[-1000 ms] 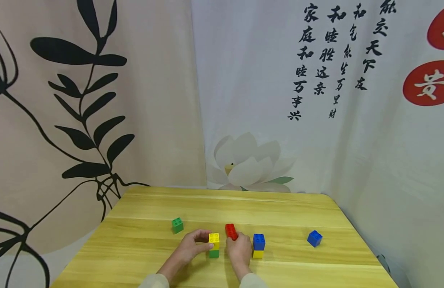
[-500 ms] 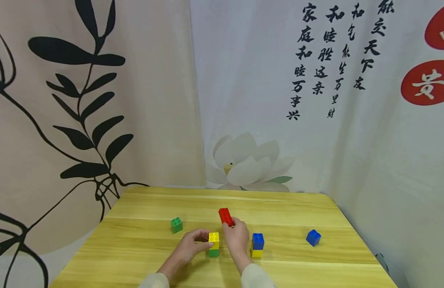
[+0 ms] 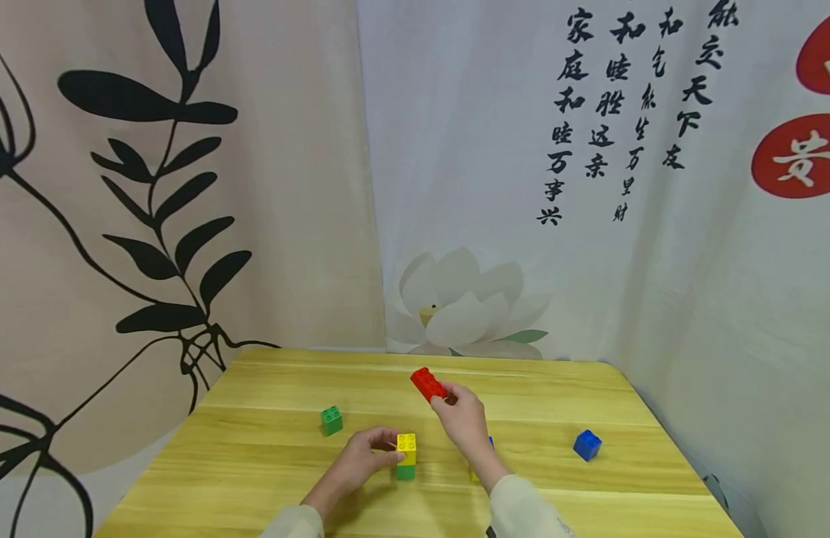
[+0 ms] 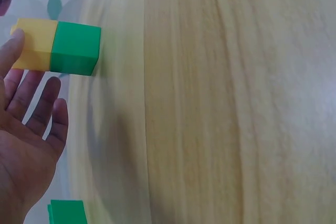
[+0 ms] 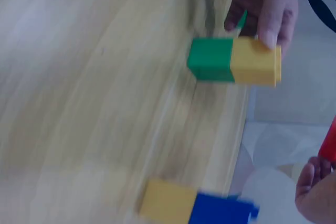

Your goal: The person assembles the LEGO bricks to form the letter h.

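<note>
My left hand (image 3: 359,457) pinches a yellow toy brick (image 3: 406,446) between thumb and fingers. That brick sits upright on a green brick (image 3: 406,472), the two forming a small stack. In the left wrist view, the thumb lies on the yellow brick (image 4: 37,45) and the other fingers spread beneath it. My right hand (image 3: 465,418) holds a red brick (image 3: 428,384) by its near end, tilted and raised above and beyond the stack. Only part of this red brick (image 5: 329,142) shows at the edge of the right wrist view.
A stack of a blue brick (image 5: 220,209) on a yellow brick (image 5: 167,202) stands right of centre, mostly hidden by the right forearm in the head view. One loose green brick (image 3: 332,421) lies left, a loose blue brick (image 3: 587,445) right, on the wooden table (image 3: 267,388).
My right hand has lifted the red brick up and away from beside the yellow-green stack, turning it more slantwise. With the left hand on it, the stack has shifted slightly right.
</note>
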The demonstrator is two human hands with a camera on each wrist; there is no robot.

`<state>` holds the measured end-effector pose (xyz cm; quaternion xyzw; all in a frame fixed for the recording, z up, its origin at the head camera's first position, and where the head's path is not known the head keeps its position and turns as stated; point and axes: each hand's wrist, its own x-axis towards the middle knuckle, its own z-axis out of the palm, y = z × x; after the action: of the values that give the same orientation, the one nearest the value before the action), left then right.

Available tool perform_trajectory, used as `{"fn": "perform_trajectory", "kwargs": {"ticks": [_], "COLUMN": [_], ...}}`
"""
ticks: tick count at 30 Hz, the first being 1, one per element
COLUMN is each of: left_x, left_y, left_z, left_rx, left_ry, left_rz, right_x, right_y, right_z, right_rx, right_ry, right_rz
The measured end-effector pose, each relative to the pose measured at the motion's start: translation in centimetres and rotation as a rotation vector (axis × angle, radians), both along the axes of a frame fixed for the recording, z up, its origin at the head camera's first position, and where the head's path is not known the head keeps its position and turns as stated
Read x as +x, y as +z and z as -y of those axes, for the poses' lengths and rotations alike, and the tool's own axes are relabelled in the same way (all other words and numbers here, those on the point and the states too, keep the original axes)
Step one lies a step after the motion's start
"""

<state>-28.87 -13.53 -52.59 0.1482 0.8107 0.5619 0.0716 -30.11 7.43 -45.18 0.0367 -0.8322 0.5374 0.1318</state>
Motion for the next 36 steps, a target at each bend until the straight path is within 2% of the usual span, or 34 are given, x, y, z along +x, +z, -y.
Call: {"fn": "perform_trajectory", "kwargs": {"ticks": [5, 9, 16, 24, 36], "left_x": [0.0, 0.0, 0.0, -0.2, -0.3], "left_y": [0.3, 0.4, 0.5, 0.4, 0.2], "left_z": [-0.5, -0.9, -1.6, -2.6, -4.2], "left_rx": [0.017, 0.016, 0.017, 0.006, 0.017], "left_ry": [-0.014, -0.016, -0.029, -0.037, -0.038], "left_rz": [-0.001, -0.001, -0.011, -0.063, -0.060], "right_x": [-0.1, -0.3, -0.5, -0.2, 0.0], "right_y": [0.3, 0.1, 0.0, -0.2, -0.8], "right_z": [-2.7, -4.5, -6.8, -8.4, -10.4], "right_rx": [0.034, 0.052, 0.079, 0.138, 0.204], "right_ry": [0.099, 0.131, 0.138, 0.177, 0.183], "right_rz": [-0.002, 0.016, 0.025, 0.038, 0.041]}}
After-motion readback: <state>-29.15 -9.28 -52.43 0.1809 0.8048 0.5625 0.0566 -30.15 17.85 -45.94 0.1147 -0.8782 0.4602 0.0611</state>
